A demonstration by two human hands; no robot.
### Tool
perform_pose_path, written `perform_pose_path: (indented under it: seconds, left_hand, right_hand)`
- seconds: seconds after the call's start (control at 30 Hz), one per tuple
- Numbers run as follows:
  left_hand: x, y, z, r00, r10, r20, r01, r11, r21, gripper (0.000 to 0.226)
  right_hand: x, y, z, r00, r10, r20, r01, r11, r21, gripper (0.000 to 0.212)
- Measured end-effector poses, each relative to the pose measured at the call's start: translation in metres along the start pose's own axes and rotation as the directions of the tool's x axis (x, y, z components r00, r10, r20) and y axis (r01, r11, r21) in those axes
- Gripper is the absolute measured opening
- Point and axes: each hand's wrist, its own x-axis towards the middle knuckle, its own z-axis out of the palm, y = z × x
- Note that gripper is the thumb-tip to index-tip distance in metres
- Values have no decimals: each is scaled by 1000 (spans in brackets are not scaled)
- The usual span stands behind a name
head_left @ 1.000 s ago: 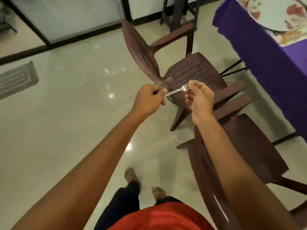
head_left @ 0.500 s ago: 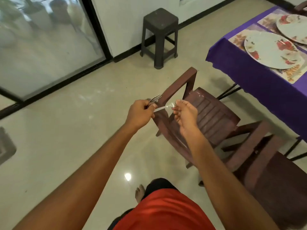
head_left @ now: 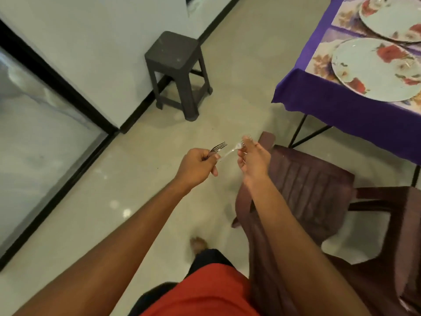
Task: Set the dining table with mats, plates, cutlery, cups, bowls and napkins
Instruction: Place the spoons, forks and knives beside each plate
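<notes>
Steel fork [head_left: 218,147]: gripped in curled left hand [head_left: 197,165], tines out.
Second fork [head_left: 229,153]: bridges both hands; right hand [head_left: 253,158] fingers pinch its head.
Purple cloth [head_left: 341,110]: two flowered plates [head_left: 376,69].

Single head-worn view, aimed forward and steeply down (wide-angle); left hand [head_left: 197,165] and right hand [head_left: 254,159] close at mid-frame, floor [head_left: 136,179] beyond, desk [head_left: 341,110] corner upper right.

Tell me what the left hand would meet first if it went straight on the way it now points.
Probably the right hand and the second fork it pinches, close ahead. The left hand, gripping the first fork, aims past them toward the purple tablecloth, but depth is unclear.
</notes>
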Motion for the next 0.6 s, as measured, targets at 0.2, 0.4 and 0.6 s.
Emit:
perform_pose_path:
  seconds: [0.2,0.4,0.6]
  left_hand:
    - [97,32,-16,985,-1,172,4,1000,-14,31]
    - [189,62,-20,939,72,335,-90,995,37,30]
    - [295,114,-41,932,68,356,-64,998,-23,24]
  right_hand:
    - [55,-28,57,991,30,-130,-4,980,198,8]
    - [107,-58,101,965,-6,-263,86,952,293,7]
    - [154,-107,144,921,-79,-381,173,960,221,14]
